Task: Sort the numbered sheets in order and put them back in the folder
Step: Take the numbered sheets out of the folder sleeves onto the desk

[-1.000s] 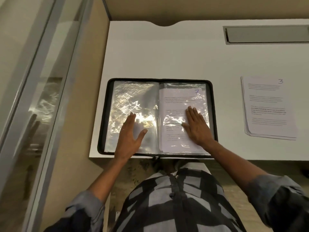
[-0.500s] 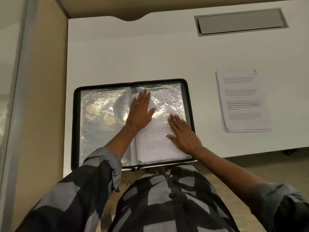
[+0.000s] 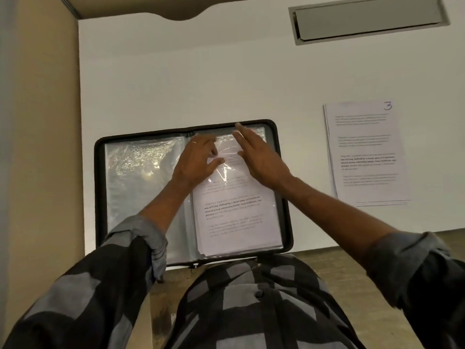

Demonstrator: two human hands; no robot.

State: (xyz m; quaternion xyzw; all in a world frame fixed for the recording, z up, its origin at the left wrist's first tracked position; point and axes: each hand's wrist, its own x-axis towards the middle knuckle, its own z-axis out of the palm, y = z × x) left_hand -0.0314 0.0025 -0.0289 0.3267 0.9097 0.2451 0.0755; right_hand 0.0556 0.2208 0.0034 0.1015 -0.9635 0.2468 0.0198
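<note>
A black zip folder [image 3: 99, 197] lies open at the near edge of the white desk [image 3: 176, 71]. Its left side shows an empty plastic sleeve [image 3: 141, 177]. The right sleeve holds a printed sheet [image 3: 236, 217]; its number is hidden under my hands. My left hand [image 3: 195, 159] is at the top of that sleeve with bent fingers, and seems to pinch the wrinkled plastic. My right hand [image 3: 261, 159] lies beside it with straight fingers reaching the folder's top edge. A stack of loose sheets [image 3: 367, 152], with the one marked 3 on top, lies to the right of the folder.
A grey cable hatch [image 3: 364, 18] is set into the desk at the far right. A tan partition [image 3: 42, 122] runs along the desk's left side. The desk's front edge passes just under the folder and the stack.
My left hand has crossed from the left sleeve to the top of the right sleeve. My right hand has slid up from the page's middle to its top edge. The view has shifted left.
</note>
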